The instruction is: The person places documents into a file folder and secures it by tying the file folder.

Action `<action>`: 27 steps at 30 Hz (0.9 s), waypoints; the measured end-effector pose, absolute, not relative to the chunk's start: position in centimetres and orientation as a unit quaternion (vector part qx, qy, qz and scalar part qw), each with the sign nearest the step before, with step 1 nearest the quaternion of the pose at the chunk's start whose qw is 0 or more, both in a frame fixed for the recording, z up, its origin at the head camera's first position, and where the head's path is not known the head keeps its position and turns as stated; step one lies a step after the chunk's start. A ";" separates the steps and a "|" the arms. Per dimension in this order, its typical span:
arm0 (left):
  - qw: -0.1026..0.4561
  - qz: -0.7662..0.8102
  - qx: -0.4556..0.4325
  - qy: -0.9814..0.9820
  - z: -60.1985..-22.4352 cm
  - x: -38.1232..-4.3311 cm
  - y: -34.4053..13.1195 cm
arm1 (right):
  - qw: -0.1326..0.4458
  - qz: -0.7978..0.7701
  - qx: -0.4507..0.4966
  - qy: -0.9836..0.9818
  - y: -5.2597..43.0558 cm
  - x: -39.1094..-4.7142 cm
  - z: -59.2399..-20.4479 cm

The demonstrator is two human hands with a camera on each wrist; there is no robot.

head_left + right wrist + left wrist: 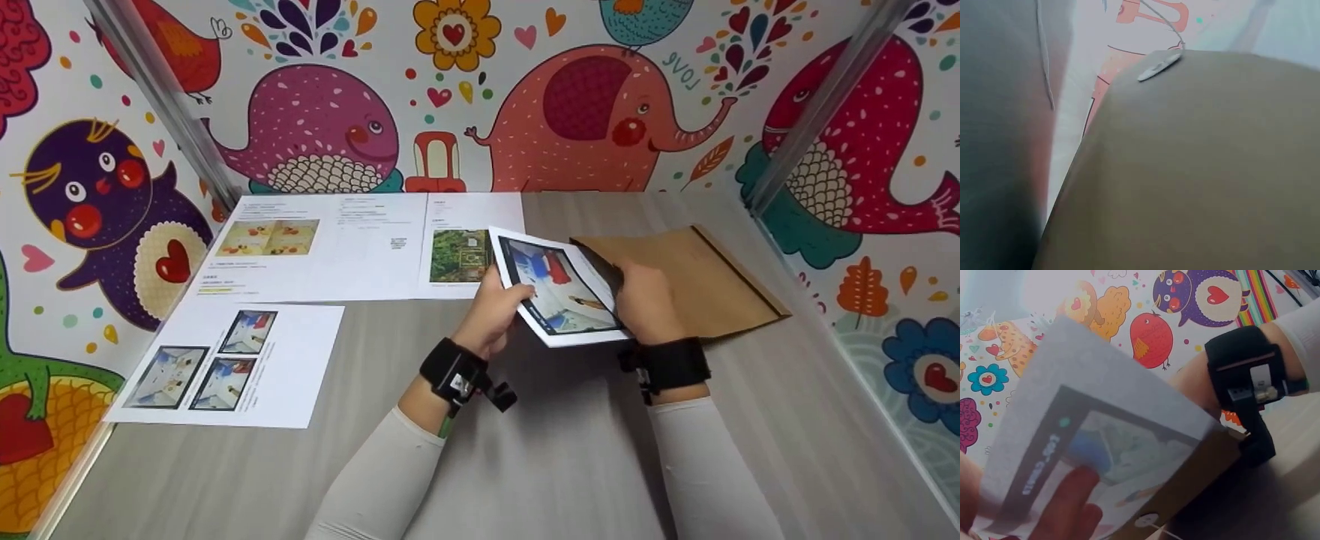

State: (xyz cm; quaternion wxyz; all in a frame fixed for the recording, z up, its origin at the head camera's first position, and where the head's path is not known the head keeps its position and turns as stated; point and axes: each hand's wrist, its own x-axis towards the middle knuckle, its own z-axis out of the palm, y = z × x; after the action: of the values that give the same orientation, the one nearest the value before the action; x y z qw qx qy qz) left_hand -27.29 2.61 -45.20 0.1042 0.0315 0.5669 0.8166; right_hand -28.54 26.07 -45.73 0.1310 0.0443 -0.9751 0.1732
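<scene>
In the head view my left hand (489, 313) pinches a white sheet (559, 289) printed with a photo, its thumb lying over the left edge. The sheet is tilted up off the table and looks bent or folded. My right hand (654, 300) grips the near-left side of a brown paper envelope (724, 281), close against the sheet's right end; its fingertips are hidden. In the left wrist view fingers (1072, 498) press on the printed sheet (1109, 371), with the envelope (1202, 475) behind it. The right wrist view is filled by the envelope (1202, 163), with a white string button (1159, 67).
Printed sheets (367, 274) with pictures and text lie along the back left of the grey table (352, 450). Nearer, another sheet (300, 382) carries several small photos. A wall (450, 97) with cartoon animals encloses the table behind and at the sides.
</scene>
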 end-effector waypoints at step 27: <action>0.083 0.819 0.006 0.568 -46.7 -26.9 4.2 | 0.109 0.120 -0.017 -0.987 24.1 -27.5 -44.3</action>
State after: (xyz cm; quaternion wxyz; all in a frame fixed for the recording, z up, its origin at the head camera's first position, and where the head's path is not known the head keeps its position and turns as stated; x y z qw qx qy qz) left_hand -26.90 4.17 -46.66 0.0827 0.0056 0.5679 0.8189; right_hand -27.46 24.13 -44.32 0.1095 -0.0167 -0.9866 0.1197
